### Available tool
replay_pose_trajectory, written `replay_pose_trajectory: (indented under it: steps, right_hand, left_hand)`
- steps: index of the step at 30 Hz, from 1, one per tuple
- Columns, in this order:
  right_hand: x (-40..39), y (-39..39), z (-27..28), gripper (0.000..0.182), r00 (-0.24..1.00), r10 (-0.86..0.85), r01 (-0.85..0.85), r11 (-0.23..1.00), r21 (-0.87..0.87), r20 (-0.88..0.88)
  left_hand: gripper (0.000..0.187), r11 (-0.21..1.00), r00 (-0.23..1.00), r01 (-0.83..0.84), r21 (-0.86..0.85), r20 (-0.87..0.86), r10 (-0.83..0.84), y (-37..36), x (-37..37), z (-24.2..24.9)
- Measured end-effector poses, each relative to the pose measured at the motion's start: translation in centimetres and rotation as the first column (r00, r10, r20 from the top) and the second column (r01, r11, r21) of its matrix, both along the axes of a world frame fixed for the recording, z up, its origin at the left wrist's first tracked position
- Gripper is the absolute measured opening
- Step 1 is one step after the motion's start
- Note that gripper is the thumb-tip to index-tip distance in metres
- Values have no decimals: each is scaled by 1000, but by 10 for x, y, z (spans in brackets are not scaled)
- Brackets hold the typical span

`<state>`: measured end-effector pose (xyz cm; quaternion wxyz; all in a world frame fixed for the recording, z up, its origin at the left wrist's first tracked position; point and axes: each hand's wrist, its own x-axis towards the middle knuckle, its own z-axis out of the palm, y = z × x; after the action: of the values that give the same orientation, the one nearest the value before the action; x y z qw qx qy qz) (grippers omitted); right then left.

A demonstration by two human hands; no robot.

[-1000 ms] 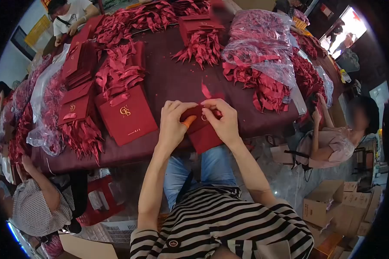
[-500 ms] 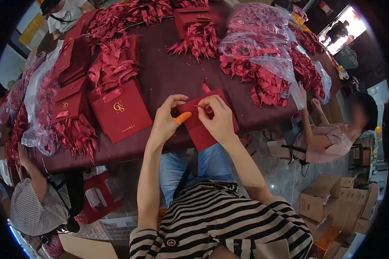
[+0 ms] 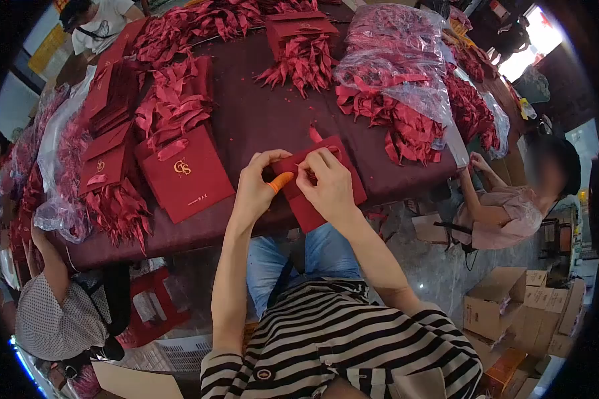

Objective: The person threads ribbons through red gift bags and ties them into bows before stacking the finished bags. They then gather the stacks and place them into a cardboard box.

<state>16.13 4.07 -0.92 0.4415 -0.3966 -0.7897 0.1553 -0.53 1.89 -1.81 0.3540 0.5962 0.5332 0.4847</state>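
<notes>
A dark red paper bag (image 3: 349,174) lies flat at the table's front edge, over my lap. My left hand (image 3: 254,183) grips its left side, fingers curled over the top and the thumb, in an orange finger cover (image 3: 281,181), pressed on the face. Close beside it, my right hand (image 3: 326,179) is pinched together over the upper part of the bag. Whatever lies between those fingertips is too small to make out. A piece of red ribbon (image 3: 315,133) sticks out beyond the bag's top edge.
Left of my hands lies a stack of red bags with gold lettering (image 3: 186,174) and ribbon handles. More ribboned bags (image 3: 303,50) lie farther back. Plastic-wrapped ribbon bundles (image 3: 393,73) cover the right side. People sit at both sides; cardboard boxes (image 3: 496,299) stand on the floor at right.
My right hand has shifted slightly left, its fingers closing tighter over the bag. My left hand and the bag stay nearly in place. The person at right has drawn a hand back.
</notes>
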Motion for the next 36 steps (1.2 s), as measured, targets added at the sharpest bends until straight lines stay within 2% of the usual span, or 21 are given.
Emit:
replay_pose_trajectory:
  steps: [3, 5, 7, 12, 15, 17, 18, 19, 20, 21, 22, 23, 24, 26, 28, 29, 30, 32, 33, 34, 36]
  right_hand:
    - [-6, -4, 10, 19, 995, -73, 71, 997, 26, 72]
    - [-10, -6, 17, 20, 976, -118, 96, 987, 125, 183]
    - [-16, -4, 20, 21, 976, -120, 100, 988, 114, 180]
    - [-17, 1, 3, 21, 989, -119, 113, 991, 70, 90]
    - [-10, -1, 0, 21, 997, -79, 79, 995, -58, -11]
    - [-4, 2, 7, 23, 988, 26, -57, 979, -198, -152]
    - [-2, 4, 13, 24, 969, 11, -105, 923, -370, -246]
    - [3, 7, 18, 24, 969, 9, -102, 924, -369, -246]
    - [9, 11, 23, 24, 996, 55, -74, 944, -320, -68]
    - [15, 15, 29, 25, 989, 90, -57, 962, -265, 115]
    - [19, 18, 34, 27, 974, 98, -30, 951, -308, 207]
    - [21, 18, 38, 27, 974, 98, -31, 951, -306, 205]
    - [22, 17, 42, 27, 963, 85, -22, 971, -239, 254]
    - [23, 14, 42, 28, 951, 65, -13, 985, -171, 303]
    - [23, 9, 36, 28, 955, -1, -33, 993, 110, 296]
    - [23, 7, 35, 28, 955, 0, -35, 993, 113, 295]
    - [24, 4, 35, 27, 950, -4, -46, 987, 154, 311]
    - [25, 1, 35, 27, 946, -8, -59, 979, 197, 325]
    - [25, -1, 36, 27, 942, 4, -75, 977, 200, 337]
    - [26, -2, 37, 27, 937, 15, -91, 975, 204, 349]
    - [26, -2, 38, 27, 932, 21, -108, 969, 222, 361]
  left_hand:
    - [37, 998, 998, -21, 64, -60, 25, -5, 4, 4]
    - [37, 996, 997, -26, 83, -65, 32, -6, 5, 4]
    - [37, 984, 995, -35, 175, -88, 51, -6, 6, 2]
    - [37, 990, 996, -57, 130, -55, 65, -5, 7, 1]
    - [37, 987, 994, -77, 139, -62, 86, -6, 8, 1]
    - [36, 986, 995, -76, 152, -49, 84, -6, 8, 0]
    - [36, 981, 994, -68, 180, -70, 82, -6, 9, -1]
    - [35, 976, 993, -59, 209, -92, 80, -6, 9, -2]
    - [35, 975, 993, -58, 213, -92, 79, -7, 10, -1]
    - [35, 953, 982, -24, 303, -172, 79, -7, 11, 2]
    - [34, 922, 964, 16, 387, -251, 88, -9, 12, 4]
    - [37, 919, 964, 45, 392, -260, 64, -10, 13, 8]
    - [37, 919, 963, 46, 392, -261, 63, -11, 12, 11]
    - [39, 963, 991, 8, 269, -132, 29, -10, 13, 18]
    - [39, 992, 988, 93, 83, 115, -102, -4, -1, 34]
    - [30, 991, 965, 137, -2, 224, -133, 2, -8, 33]
    - [30, 991, 966, 135, 0, 223, -131, 8, -12, 36]
    - [23, 911, 924, 363, -194, 198, -326, 18, -19, 45]
    - [17, 875, 892, 441, -201, 205, -403, 23, -23, 50]
    - [17, 876, 893, 440, -200, 203, -402, 29, -27, 54]
    - [15, 748, 819, 564, -350, 119, -561, 37, -31, 61]
